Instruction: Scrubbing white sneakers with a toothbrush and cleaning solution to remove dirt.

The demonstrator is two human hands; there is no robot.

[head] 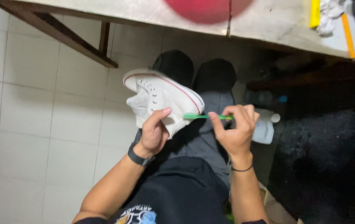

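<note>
Your left hand (154, 132) is wrapped around the heel end of a white sneaker (163, 97), thumb up along its side, holding it over your knees with the toe pointing up and left. Your right hand (235, 128) is closed on a green toothbrush (204, 116), pinched between thumb and fingers, and the brush end sits right against the shoe's sole edge near the red stripe. There's a black band on your left wrist and a thin one on the right. Just past your right hand a white plastic jug (264, 128) stands on the tiled floor (40, 124). The table (268, 25) is above your knees, with something red and blurry (206, 8) on it.
</note>
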